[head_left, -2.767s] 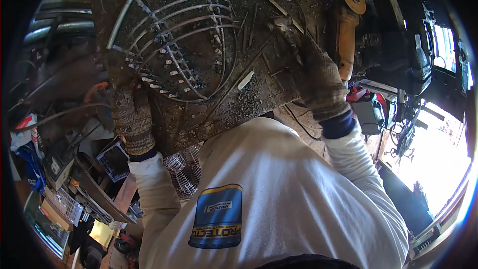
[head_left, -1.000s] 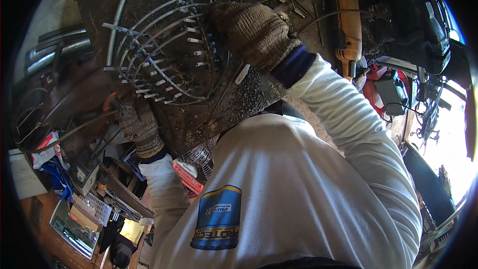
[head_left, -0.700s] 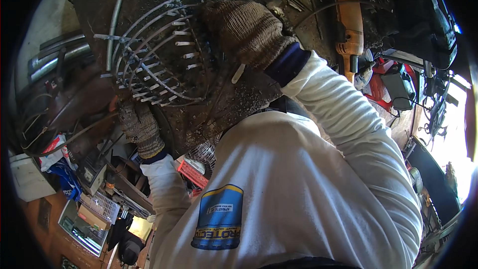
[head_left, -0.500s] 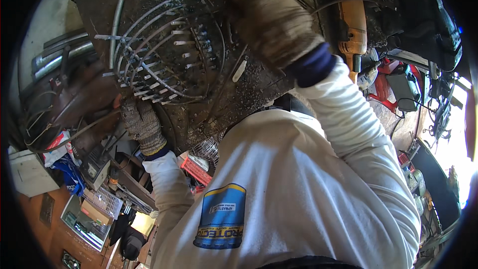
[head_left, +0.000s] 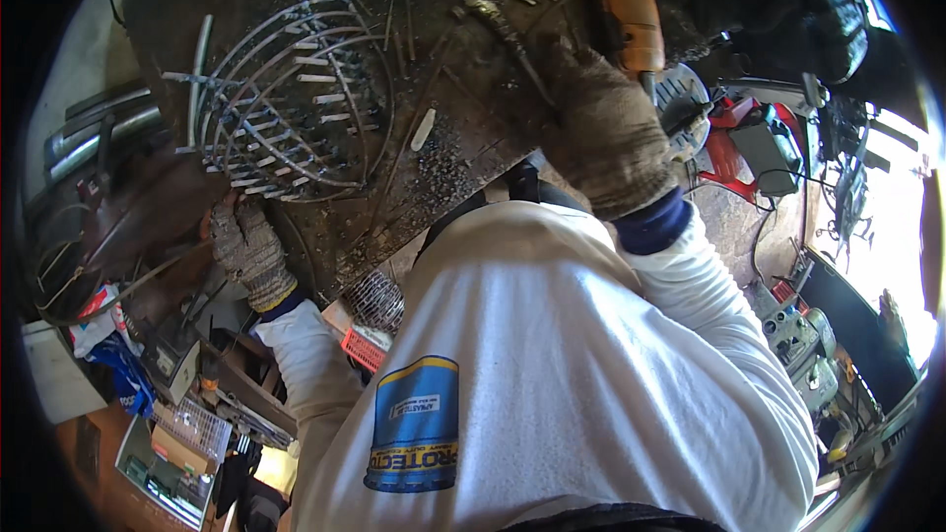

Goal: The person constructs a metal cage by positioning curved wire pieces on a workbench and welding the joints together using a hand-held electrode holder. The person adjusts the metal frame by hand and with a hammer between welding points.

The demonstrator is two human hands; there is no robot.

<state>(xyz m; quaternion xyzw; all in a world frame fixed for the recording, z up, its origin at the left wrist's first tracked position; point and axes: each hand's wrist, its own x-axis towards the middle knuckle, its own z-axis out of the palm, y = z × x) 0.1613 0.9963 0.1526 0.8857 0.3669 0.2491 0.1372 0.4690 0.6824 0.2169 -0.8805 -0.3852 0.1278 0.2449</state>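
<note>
A curved wire frame [head_left: 286,108] of bent metal rods lies on a dirty steel worktable [head_left: 443,158]. My left hand [head_left: 246,248], in a knit work glove, grips the table's near edge just below the frame's lower left rim. My right hand [head_left: 601,133], also gloved, hovers over the table's right corner with nothing visible in it, fingers loosely bent. It is just below an orange angle grinder [head_left: 626,0] and right of a hammer [head_left: 498,20]. A small pale stick [head_left: 422,128] lies between the frame and my right hand.
Loose rods and metal scraps litter the table's far side. A red machine with cables [head_left: 739,143] stands on the floor to the right. Shelves with boxes, a blue cloth [head_left: 118,379] and a red crate [head_left: 367,347] crowd the lower left. My white shirt fills the middle.
My right hand has left the wire frame and swung right to the table's corner near the orange grinder. My left hand has stayed on the table edge.
</note>
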